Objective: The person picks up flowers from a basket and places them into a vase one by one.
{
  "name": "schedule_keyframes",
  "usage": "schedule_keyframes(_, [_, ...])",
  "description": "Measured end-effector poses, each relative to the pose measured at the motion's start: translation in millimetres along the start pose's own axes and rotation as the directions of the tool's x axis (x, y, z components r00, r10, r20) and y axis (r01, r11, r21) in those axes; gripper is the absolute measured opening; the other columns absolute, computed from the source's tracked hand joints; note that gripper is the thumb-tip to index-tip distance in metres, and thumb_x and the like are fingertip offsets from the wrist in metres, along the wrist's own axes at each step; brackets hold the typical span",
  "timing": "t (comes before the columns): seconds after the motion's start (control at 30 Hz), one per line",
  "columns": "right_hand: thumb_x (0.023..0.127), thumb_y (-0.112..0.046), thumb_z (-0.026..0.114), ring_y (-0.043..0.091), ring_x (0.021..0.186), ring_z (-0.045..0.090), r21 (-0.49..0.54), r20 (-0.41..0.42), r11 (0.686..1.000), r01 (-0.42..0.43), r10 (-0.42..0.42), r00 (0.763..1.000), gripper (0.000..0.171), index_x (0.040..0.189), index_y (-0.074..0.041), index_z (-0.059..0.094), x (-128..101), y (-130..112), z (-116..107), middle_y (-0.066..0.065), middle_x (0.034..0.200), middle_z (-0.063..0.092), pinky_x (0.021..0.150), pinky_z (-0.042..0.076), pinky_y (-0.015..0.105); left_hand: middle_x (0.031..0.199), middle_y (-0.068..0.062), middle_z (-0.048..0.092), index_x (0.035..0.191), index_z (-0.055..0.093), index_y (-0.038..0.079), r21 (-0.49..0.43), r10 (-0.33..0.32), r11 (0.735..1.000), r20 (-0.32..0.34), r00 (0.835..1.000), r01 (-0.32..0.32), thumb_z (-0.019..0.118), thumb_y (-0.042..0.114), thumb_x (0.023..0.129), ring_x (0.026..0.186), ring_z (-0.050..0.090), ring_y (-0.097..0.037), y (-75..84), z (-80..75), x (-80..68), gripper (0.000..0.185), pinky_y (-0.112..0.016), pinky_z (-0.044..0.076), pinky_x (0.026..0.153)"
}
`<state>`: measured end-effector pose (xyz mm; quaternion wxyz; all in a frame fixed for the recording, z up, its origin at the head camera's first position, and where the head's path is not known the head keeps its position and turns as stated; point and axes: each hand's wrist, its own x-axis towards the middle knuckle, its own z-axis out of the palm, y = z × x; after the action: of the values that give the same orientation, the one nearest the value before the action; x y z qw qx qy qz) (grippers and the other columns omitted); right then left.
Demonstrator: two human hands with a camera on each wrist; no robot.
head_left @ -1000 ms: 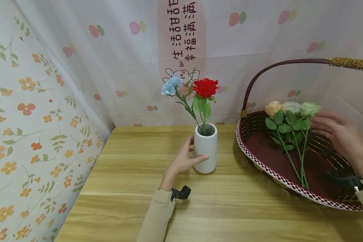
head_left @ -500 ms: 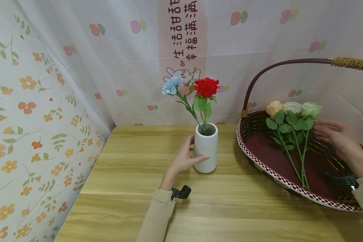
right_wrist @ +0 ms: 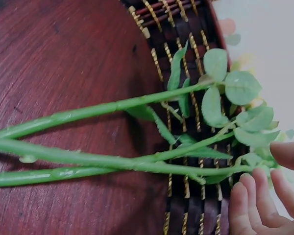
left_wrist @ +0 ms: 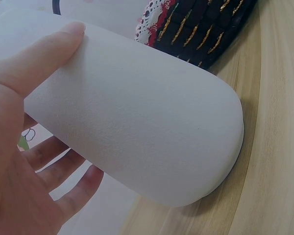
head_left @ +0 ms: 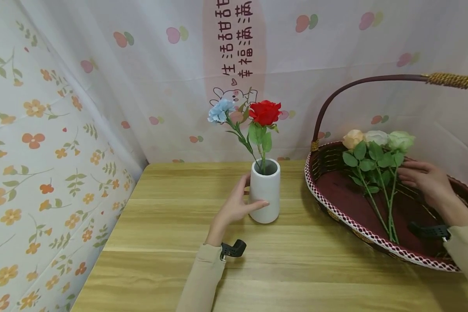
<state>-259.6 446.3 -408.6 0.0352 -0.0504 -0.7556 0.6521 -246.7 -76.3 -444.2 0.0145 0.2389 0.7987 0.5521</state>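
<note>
A white vase (head_left: pixel 266 199) stands upright on the wooden table, holding a red rose (head_left: pixel 265 112) and a light blue carnation (head_left: pixel 221 111). My left hand (head_left: pixel 232 208) grips it from the left; in the left wrist view the thumb lies across the vase (left_wrist: pixel 137 107) and the fingers are partly behind it. Inside the basket (head_left: pixel 335 216) lie a peach rose (head_left: pixel 352 139), a white rose (head_left: pixel 376 138) and a pale green rose (head_left: pixel 401 141). My right hand (head_left: pixel 429 182) is beside the green rose's leaves, thumb and fingers apart around the upper stem (right_wrist: pixel 220 171).
The basket's tall arched handle (head_left: pixel 374 79) rises over the right side. A printed curtain (head_left: pixel 160 86) hangs behind the table (head_left: pixel 179 268), and a floral cloth (head_left: pixel 35 151) covers the left side. The vase stands left of the basket.
My right hand first drew back slightly from the roses, then came in lower and closer to the green rose's leaves and stem. The left hand and vase have stayed put.
</note>
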Motion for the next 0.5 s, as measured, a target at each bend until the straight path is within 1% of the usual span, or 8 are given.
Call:
schedule_keyframes(0.1, [0.099, -0.017, 0.066, -0.004, 0.076, 0.065, -0.115, -0.012, 0.992, -0.047, 0.046, 0.999, 0.017, 0.11, -0.026, 0.058, 0.5, 1.2, -1.3, -0.028, 0.092, 0.059, 0.065, 0.055, 0.016, 0.146, -0.004, 0.045, 0.155, 0.03, 0.016, 0.005, -0.005, 1.0, -0.002, 1.0, 0.005, 0.084, 0.03, 0.085, 0.132, 0.044, -0.02, -0.2, 0.1, -0.4, 0.089, -0.044, 0.044, 0.107])
schedule_keyframes(0.13, [0.1, -0.019, 0.065, -0.004, 0.074, 0.064, -0.159, -0.019, 0.985, -0.064, 0.062, 0.998, 0.016, 0.111, -0.027, 0.057, 0.4, 1.4, -1.3, -0.028, 0.089, 0.06, 0.064, 0.055, 0.016, 0.146, -0.004, 0.045, 0.155, 0.03, 0.016, 0.008, -0.005, 1.0, -0.003, 1.0, 0.005, 0.084, 0.03, 0.085, 0.132, 0.044, -0.02, -0.3, 0.1, -0.5, 0.089, -0.044, 0.044, 0.107])
schedule_keyframes(0.17, [0.1, -0.021, 0.065, -0.004, 0.073, 0.064, -0.194, -0.022, 0.978, -0.08, 0.077, 0.997, 0.017, 0.114, -0.024, 0.056, 0.3, 1.7, -1.1, -0.026, 0.084, 0.062, 0.064, 0.055, 0.017, 0.146, -0.004, 0.044, 0.155, 0.03, 0.016, 0.009, -0.003, 1.0, -0.004, 1.0, 0.003, 0.084, 0.031, 0.085, 0.133, 0.044, -0.02, -0.8, 0.4, -0.6, 0.089, -0.044, 0.044, 0.107])
schedule_keyframes(0.27, [0.101, -0.026, 0.063, -0.004, 0.072, 0.065, -0.254, -0.029, 0.958, -0.129, 0.126, 0.992, 0.03, 0.125, -0.014, 0.052, -1.2, 3.1, -0.1, -0.026, 0.08, 0.061, 0.066, 0.056, 0.02, 0.147, -0.004, 0.044, 0.155, 0.03, 0.016, 0.016, 0.002, 1.0, -0.003, 1.0, -0.001, 0.084, 0.032, 0.085, 0.133, 0.044, -0.021, -2.7, 0.9, -0.7, 0.09, -0.046, 0.044, 0.107])
schedule_keyframes(0.3, [0.101, -0.028, 0.063, -0.004, 0.072, 0.065, -0.272, -0.032, 0.952, -0.141, 0.137, 0.99, 0.031, 0.126, -0.013, 0.051, -1.7, 4.0, 0.3, -0.026, 0.079, 0.061, 0.066, 0.057, 0.02, 0.147, -0.004, 0.044, 0.155, 0.029, 0.016, 0.016, 0.002, 1.0, -0.003, 1.0, -0.002, 0.084, 0.032, 0.085, 0.133, 0.044, -0.021, -2.9, 1.1, -0.8, 0.09, -0.046, 0.044, 0.107])
schedule_keyframes(0.33, [0.102, -0.029, 0.061, -0.004, 0.072, 0.065, -0.295, -0.025, 0.944, -0.145, 0.144, 0.989, 0.037, 0.13, -0.008, 0.05, -2.2, 4.8, 0.5, -0.027, 0.079, 0.061, 0.067, 0.057, 0.021, 0.147, -0.004, 0.044, 0.155, 0.029, 0.016, 0.017, 0.003, 1.0, -0.002, 1.0, -0.003, 0.084, 0.032, 0.085, 0.133, 0.044, -0.021, -3.2, 1.4, -0.9, 0.09, -0.046, 0.044, 0.107])
schedule_keyframes(0.4, [0.103, -0.028, 0.058, -0.004, 0.073, 0.065, -0.321, -0.014, 0.935, -0.153, 0.156, 0.988, 0.046, 0.136, 0.002, 0.045, -3.0, 6.7, 0.2, -0.027, 0.079, 0.06, 0.068, 0.058, 0.023, 0.147, -0.004, 0.044, 0.155, 0.03, 0.017, 0.013, -0.001, 1.0, -0.001, 1.0, 0.001, 0.084, 0.031, 0.085, 0.133, 0.044, -0.021, -3.2, 1.7, -1.1, 0.09, -0.045, 0.044, 0.107])
schedule_keyframes(0.5, [0.106, -0.022, 0.051, -0.004, 0.073, 0.065, -0.337, 0.004, 0.929, -0.153, 0.164, 0.986, 0.049, 0.139, 0.013, 0.04, -3.3, 9.0, -0.5, -0.026, 0.079, 0.061, 0.069, 0.058, 0.024, 0.147, -0.004, 0.044, 0.155, 0.03, 0.016, 0.008, -0.008, 1.0, -0.002, 1.0, 0.008, 0.084, 0.031, 0.085, 0.133, 0.044, -0.021, -2.4, 2.3, -1.7, 0.09, -0.044, 0.044, 0.107])
